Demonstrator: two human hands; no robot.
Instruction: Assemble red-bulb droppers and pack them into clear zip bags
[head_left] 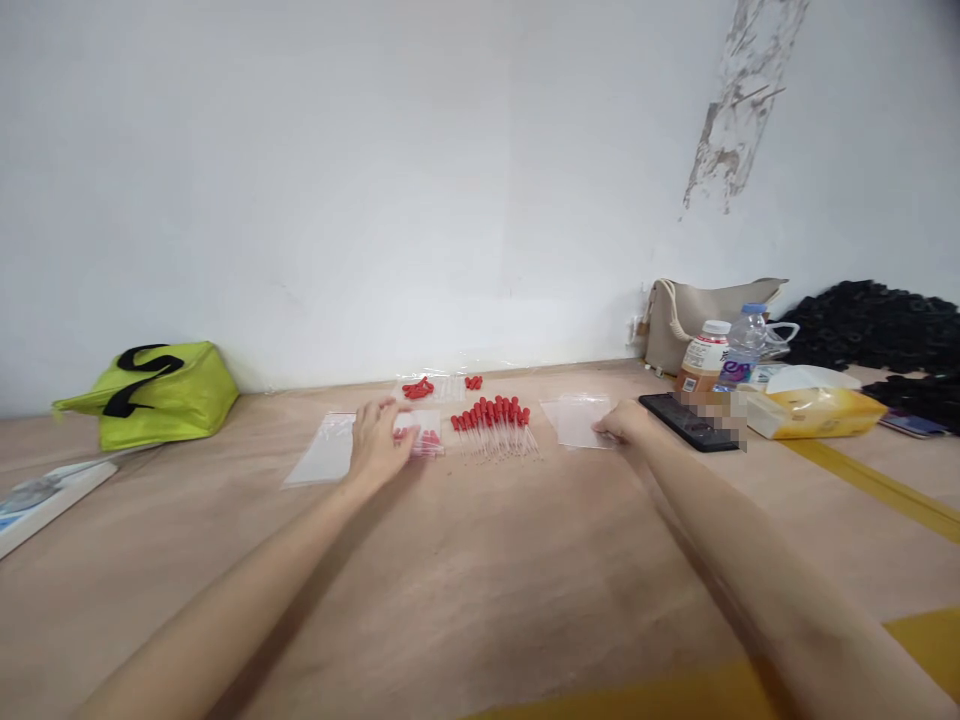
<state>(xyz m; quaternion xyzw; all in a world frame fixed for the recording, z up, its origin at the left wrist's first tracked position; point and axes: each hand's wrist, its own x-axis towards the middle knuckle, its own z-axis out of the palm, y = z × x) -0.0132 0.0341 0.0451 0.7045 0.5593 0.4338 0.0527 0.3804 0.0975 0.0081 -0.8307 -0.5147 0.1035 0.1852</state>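
Note:
Droppers [491,420] with red bulbs and thin clear stems lie fanned out in a row in the middle. To their left, my left hand [381,440] has its fingers spread over a clear bag [427,440] with red-bulbed droppers in it; whether it touches the bag I cannot tell. A flat clear bag [319,455] lies partly beneath this hand. On the right, my right hand [624,422] is closed, its fingertips pinching the edge of flat clear plastic bags [581,420]. Behind the row rests another clear bag [450,388] with red bulbs and clear tubes.
A lime-green bag [161,395] stands at left, above a white-edged flat item [56,500]. At right are a phone [682,420], a tissue pack [814,405], a brown drink bottle [703,360], a water bottle [744,345], a beige bag [660,330] and a black heap [874,325].

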